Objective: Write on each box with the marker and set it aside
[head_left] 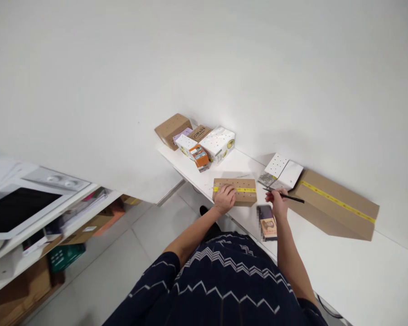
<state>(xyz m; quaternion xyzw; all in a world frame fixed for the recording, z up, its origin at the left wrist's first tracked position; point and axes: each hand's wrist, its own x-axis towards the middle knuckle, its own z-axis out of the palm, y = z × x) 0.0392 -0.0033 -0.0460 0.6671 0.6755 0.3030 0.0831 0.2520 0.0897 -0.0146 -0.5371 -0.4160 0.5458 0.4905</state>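
One pen point(289, 198) in right grip point(278, 202).

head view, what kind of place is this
Probably a packing or craft workspace in an office: a white table against a bare wall holds perforated cardboard boxes and small printed cartons, with cluttered shelves beside it.

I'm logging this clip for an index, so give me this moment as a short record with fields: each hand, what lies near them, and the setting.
left hand: rests flat on the small box, a brown carton with a yellow tape stripe and holes
right hand: grips a thin dark stick, tip toward the small box
phone: lies on the table just below the right hand
large box: brown, yellow tape, to the right
white box: with holes, leaning on the large box
far end: cluster of cartons against the wall
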